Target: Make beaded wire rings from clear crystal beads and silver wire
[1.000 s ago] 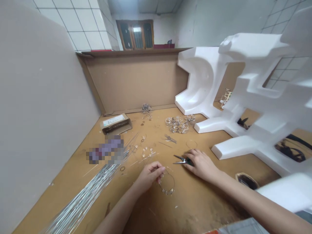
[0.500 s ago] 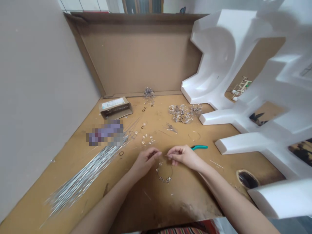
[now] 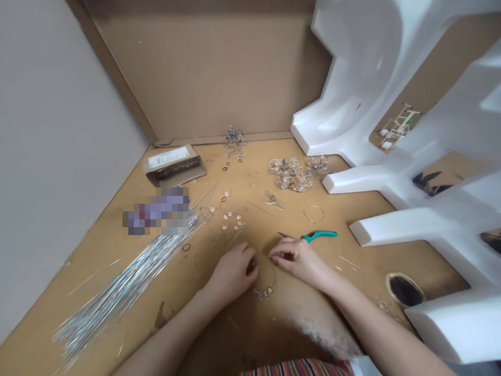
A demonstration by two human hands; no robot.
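Sadly, the white carton label [image 3: 170, 154] beyond the hands [image 3: 233, 274] is unreadable.

Along the back of the desk [image 3: 376, 266], an upright cardboard panel [image 3: 207, 68], and along the left side, a pale grey board [image 3: 50, 156]. At the right, large white moulded polystyrene packing [image 3: 364, 89], its arms reaching over the desk. Near the back corner, a flat cardboard parcel [image 3: 174, 169] with a label. Further right, a tangled heap of beaded wire rings [image 3: 287, 175]. At front left, a long bundle of thin silver wires [image 3: 121, 292], lying diagonally, and beside it, a pixelated object [image 3: 156, 211], too blurred to tell.
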